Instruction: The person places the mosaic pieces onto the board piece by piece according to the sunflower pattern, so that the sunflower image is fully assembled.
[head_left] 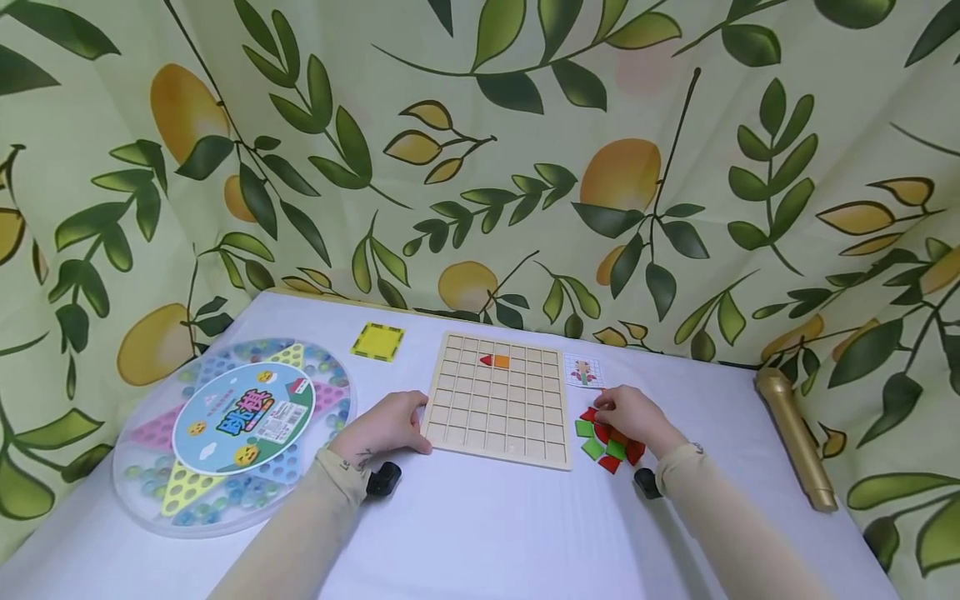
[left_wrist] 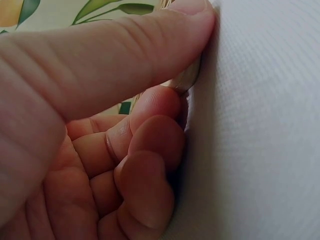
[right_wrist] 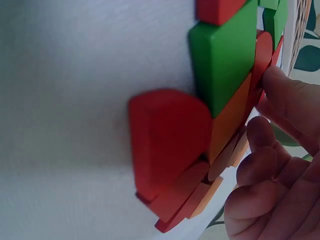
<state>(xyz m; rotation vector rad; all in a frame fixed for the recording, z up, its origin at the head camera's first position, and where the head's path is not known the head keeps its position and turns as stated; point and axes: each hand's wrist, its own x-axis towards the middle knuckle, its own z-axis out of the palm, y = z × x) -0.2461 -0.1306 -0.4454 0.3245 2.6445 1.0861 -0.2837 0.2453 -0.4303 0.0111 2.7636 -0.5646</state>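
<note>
A wooden grid board (head_left: pixel 495 408) lies flat on the white cloth, with a red and an orange piece (head_left: pixel 495 361) set in its upper rows. My left hand (head_left: pixel 411 423) grips the board's near-left edge. In the left wrist view the thumb (left_wrist: pixel 150 40) lies on top of that edge and the fingers curl under it. To the right of the board my right hand (head_left: pixel 609 414) rests on a pile of red, green and orange pieces (head_left: pixel 606 446). Its fingertips (right_wrist: pixel 280 90) touch a red piece beside a green square (right_wrist: pixel 225 60) and a red half-round (right_wrist: pixel 170 145).
A small pattern card (head_left: pixel 583 371) lies just above the pile. A yellow square card (head_left: pixel 377 341) and a round marble-game box (head_left: pixel 232 429) sit to the left. A gold cylinder (head_left: pixel 795 433) lies at the right edge. A leaf-and-lemon printed cloth hangs behind the table.
</note>
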